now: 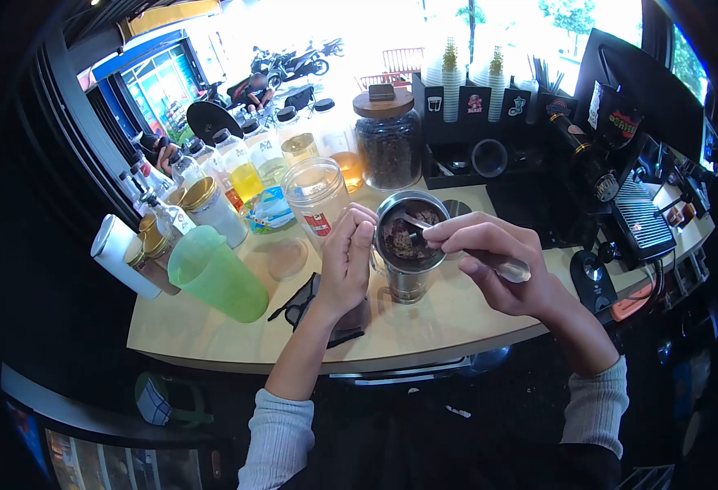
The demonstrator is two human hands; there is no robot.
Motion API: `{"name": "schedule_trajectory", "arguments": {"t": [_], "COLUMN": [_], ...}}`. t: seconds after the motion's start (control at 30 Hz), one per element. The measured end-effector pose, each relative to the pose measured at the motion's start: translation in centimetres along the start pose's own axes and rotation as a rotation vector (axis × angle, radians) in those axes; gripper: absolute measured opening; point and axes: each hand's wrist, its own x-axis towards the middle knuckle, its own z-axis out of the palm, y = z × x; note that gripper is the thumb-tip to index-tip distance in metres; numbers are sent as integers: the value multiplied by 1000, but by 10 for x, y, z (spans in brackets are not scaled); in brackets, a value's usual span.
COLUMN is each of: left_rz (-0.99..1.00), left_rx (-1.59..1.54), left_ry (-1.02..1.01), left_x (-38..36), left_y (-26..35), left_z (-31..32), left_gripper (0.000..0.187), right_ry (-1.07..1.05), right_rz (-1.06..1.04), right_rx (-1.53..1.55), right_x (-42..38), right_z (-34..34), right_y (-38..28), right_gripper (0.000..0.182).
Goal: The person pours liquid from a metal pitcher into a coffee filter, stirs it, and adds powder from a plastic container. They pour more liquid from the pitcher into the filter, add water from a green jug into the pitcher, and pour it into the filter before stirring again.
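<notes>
My left hand [349, 260] is closed at the left side of a metal cup [409, 282], where its handle seems to be. Dark brown, clumpy contents [404, 237] show inside the cup. In my right hand [502, 261] is a spoon [512, 269], its other end reaching over the cup's mouth into the contents. A clear jar [314, 192] with a red label stands open just behind my left hand. Under my left wrist lies a dark cloth [346, 322]. A round clear lid [287, 260] rests left of the cup.
A green translucent pitcher [218, 273] stands at the left on the wooden counter [408, 339]. Several bottles and jars line the back left. A large wooden-lidded jar [388, 147] stands behind the cup. Stacked cups, a grinder [587, 159] and a black machine are at the right.
</notes>
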Motion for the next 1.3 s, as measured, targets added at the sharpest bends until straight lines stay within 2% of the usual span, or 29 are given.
{"name": "schedule_trajectory", "arguments": {"t": [0.13, 0.23, 0.33, 0.43, 0.57, 0.67, 0.77, 0.87, 0.93, 0.97, 1.03, 1.13, 1.3], "left_rz": [-34, -35, -22, -19, 4, 29, -3, 45, 29, 11, 25, 23, 23], "left_rx": [-13, -25, -7, -1, 43, 29, 22, 59, 63, 63, 89, 101, 143], "left_ry": [-14, -34, -40, -45, -52, -59, -47, -55, -61, -67, -70, -85, -104], "left_x": [2, 3, 3, 3, 2, 1, 0, 0, 1, 0, 1, 3, 10], "left_y": [1, 1, 1, 4, 4, 5, 9, 9, 11, 11, 9, 10, 11], "left_z": [-3, -3, -3, -4, -3, -3, -3, -5, -8, -10, -12, -15, -20], "left_gripper": [24, 25, 25, 25, 26, 26, 26, 25, 25, 25, 25, 24, 24], "right_ry": [-76, 34, -59, -24, 1, -58, 43, -39, 92, 93, -85, 13, 2], "right_rz": [102, 120, 119, 144, 159, 200, 146, 183, 180, 180, 223, 248, 289], "right_rx": [183, 266, 290, 354, 376, 375, 411, 370, 448, 451, 323, 387, 377], "right_x": [-2, -2, -3, -3, -2, -3, -2, 0, 2, 3, 5, 8, 19], "right_z": [-5, 3, -5, -6, -5, -8, -2, -4, 5, 3, -3, 1, -1], "right_y": [1, 6, 8, 7, 4, 4, 3, 1, 1, 2, 3, 7, 10], "right_gripper": [12, 12, 13, 15, 15, 17, 18, 20, 24, 24, 28, 31, 34]}}
